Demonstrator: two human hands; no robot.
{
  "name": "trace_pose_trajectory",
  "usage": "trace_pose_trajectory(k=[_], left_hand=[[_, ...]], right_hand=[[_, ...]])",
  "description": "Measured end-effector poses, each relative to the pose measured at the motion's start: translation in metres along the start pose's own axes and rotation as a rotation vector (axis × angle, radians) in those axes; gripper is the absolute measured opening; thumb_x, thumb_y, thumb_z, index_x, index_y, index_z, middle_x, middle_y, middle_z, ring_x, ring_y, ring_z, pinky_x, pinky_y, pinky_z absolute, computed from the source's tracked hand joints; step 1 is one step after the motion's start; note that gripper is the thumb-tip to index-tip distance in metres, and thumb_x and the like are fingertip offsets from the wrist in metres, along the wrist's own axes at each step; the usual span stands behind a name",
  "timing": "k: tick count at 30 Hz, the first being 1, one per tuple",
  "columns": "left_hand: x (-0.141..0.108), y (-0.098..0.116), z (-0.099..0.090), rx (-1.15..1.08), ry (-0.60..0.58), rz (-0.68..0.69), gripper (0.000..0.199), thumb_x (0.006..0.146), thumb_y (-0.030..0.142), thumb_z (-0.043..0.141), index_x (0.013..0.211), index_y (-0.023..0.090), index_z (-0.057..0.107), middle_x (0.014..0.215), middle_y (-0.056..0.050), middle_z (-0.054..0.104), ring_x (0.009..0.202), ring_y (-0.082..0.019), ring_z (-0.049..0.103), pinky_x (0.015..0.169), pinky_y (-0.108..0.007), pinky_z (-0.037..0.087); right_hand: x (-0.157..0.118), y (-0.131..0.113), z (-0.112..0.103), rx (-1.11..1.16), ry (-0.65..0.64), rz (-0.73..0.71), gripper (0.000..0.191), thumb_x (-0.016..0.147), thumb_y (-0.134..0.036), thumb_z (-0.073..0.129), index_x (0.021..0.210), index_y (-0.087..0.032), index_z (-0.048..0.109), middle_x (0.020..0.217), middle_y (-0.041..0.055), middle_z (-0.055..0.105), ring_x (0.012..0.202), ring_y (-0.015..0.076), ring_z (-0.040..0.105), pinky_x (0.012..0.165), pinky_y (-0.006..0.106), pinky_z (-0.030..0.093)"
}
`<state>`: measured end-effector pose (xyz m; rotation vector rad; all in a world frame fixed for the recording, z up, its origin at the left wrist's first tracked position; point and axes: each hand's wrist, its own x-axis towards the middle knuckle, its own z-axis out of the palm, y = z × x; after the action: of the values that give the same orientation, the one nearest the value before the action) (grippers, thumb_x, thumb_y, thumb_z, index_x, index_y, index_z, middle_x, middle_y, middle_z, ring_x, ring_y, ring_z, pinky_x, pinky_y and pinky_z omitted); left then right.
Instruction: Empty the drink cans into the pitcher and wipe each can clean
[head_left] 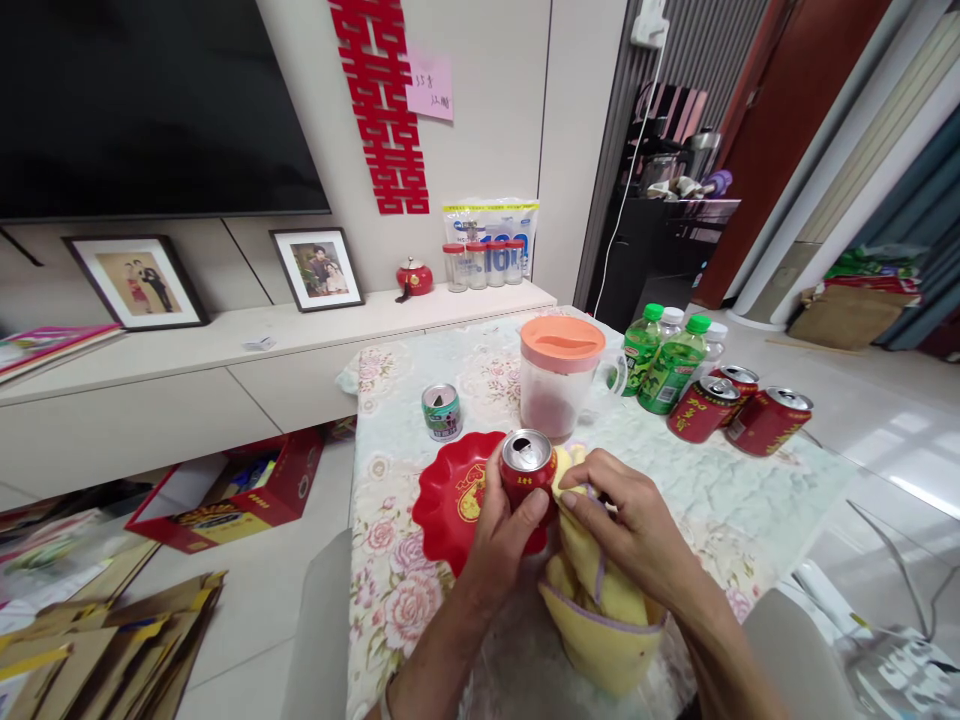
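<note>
Soft daylight glares off the floor [885,410]; edges look stretched.

Curled hands [496,535] [634,510] side by side

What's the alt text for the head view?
A person's left hand holds an open red can while the right hand grips a yellow cloth at its side. On the floral tablecloth are a red scalloped plate, an orange-lidded pitcher, bottles and three more red cans.

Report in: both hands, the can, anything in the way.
Left grip around opened red can. Right grip pinching yellow cloth at can's side. Nothing visibly between can and cloth; red plate close by.
</note>
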<state>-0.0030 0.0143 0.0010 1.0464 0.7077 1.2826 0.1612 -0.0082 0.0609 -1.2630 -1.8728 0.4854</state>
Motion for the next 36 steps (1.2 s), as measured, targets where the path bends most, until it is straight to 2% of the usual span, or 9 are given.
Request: trace_pose_trajectory(k=[5, 10, 14, 18, 22, 25, 28, 32, 36], left_hand=[[0.008, -0.011, -0.008, -0.043, 0.038, 0.022, 0.068, 0.084, 0.042, 0.078, 0.142, 0.028, 0.044, 0.139, -0.01, 0.064, 0.131, -0.034, 0.059, 0.11, -0.051, 0.047], [0.009, -0.007, -0.005, -0.051, 0.043, 0.011, 0.069, 0.079, 0.043, 0.082, 0.137, 0.026, 0.048, 0.134, -0.01, 0.066, 0.126, -0.034, 0.062, 0.106, -0.05, 0.05], [0.007, -0.004, -0.004, -0.032, 0.078, -0.015, 0.073, 0.076, 0.043, 0.085, 0.137, 0.025, 0.048, 0.129, -0.011, 0.067, 0.119, -0.032, 0.065, 0.1, -0.046, 0.053], [0.006, -0.003, -0.003, -0.033, 0.033, -0.044, 0.07, 0.076, 0.041, 0.086, 0.133, 0.025, 0.048, 0.122, -0.008, 0.069, 0.11, -0.028, 0.069, 0.095, -0.042, 0.055], [0.005, -0.003, -0.001, -0.058, -0.025, -0.049, 0.069, 0.076, 0.038, 0.086, 0.132, 0.027, 0.046, 0.128, -0.008, 0.068, 0.118, -0.029, 0.066, 0.1, -0.043, 0.053], [0.004, -0.003, 0.001, -0.075, -0.032, -0.068, 0.073, 0.076, 0.036, 0.086, 0.134, 0.027, 0.045, 0.132, -0.01, 0.067, 0.124, -0.032, 0.064, 0.103, -0.046, 0.052], [0.004, -0.001, 0.001, -0.085, -0.035, -0.064, 0.072, 0.077, 0.038, 0.085, 0.136, 0.027, 0.045, 0.135, -0.011, 0.066, 0.126, -0.034, 0.063, 0.101, -0.047, 0.053], [0.005, 0.003, 0.0, -0.094, 0.0, -0.034, 0.065, 0.078, 0.04, 0.085, 0.131, 0.027, 0.05, 0.128, -0.009, 0.068, 0.116, -0.031, 0.067, 0.097, -0.043, 0.054], [0.005, 0.003, -0.001, -0.11, 0.051, 0.002, 0.066, 0.075, 0.041, 0.087, 0.13, 0.026, 0.052, 0.123, -0.008, 0.07, 0.111, -0.028, 0.069, 0.095, -0.039, 0.055]], right_hand=[[0.003, 0.011, 0.006, -0.068, -0.187, 0.143, 0.012, 0.093, -0.015, 0.054, 0.084, -0.022, 0.058, 0.088, 0.0013, 0.063, 0.084, 0.0175, 0.059, 0.076, 0.031, 0.043], [0.004, 0.02, 0.01, -0.113, -0.222, 0.209, 0.014, 0.089, -0.013, 0.052, 0.079, -0.022, 0.055, 0.083, 0.0012, 0.062, 0.077, 0.018, 0.058, 0.07, 0.031, 0.041], [0.002, 0.016, 0.009, -0.101, -0.148, 0.195, 0.012, 0.092, -0.016, 0.051, 0.084, -0.022, 0.057, 0.089, 0.0025, 0.064, 0.083, 0.0187, 0.06, 0.076, 0.033, 0.043], [0.001, 0.008, 0.006, -0.003, 0.052, 0.073, 0.009, 0.094, -0.02, 0.056, 0.089, -0.022, 0.063, 0.087, 0.0012, 0.064, 0.08, 0.0166, 0.06, 0.074, 0.03, 0.045], [-0.002, 0.004, 0.005, 0.13, 0.218, 0.04, 0.011, 0.094, -0.025, 0.061, 0.104, -0.024, 0.066, 0.099, 0.0023, 0.071, 0.088, 0.0173, 0.067, 0.076, 0.028, 0.049], [-0.003, 0.003, 0.007, 0.234, 0.244, 0.082, 0.024, 0.093, -0.027, 0.063, 0.117, -0.025, 0.065, 0.115, 0.0042, 0.074, 0.098, 0.0191, 0.07, 0.081, 0.029, 0.052], [-0.003, 0.002, 0.01, 0.254, 0.21, 0.105, 0.026, 0.091, -0.029, 0.064, 0.116, -0.024, 0.065, 0.112, 0.0047, 0.074, 0.089, 0.0183, 0.07, 0.077, 0.029, 0.053], [0.001, 0.003, 0.009, 0.125, 0.08, 0.159, 0.016, 0.089, -0.03, 0.063, 0.102, -0.022, 0.067, 0.081, -0.0007, 0.07, 0.064, 0.0145, 0.058, 0.061, 0.027, 0.045], [0.003, 0.01, 0.008, 0.019, -0.069, 0.204, 0.008, 0.09, -0.026, 0.058, 0.091, -0.022, 0.065, 0.079, -0.0017, 0.067, 0.069, 0.0153, 0.058, 0.065, 0.028, 0.043]])
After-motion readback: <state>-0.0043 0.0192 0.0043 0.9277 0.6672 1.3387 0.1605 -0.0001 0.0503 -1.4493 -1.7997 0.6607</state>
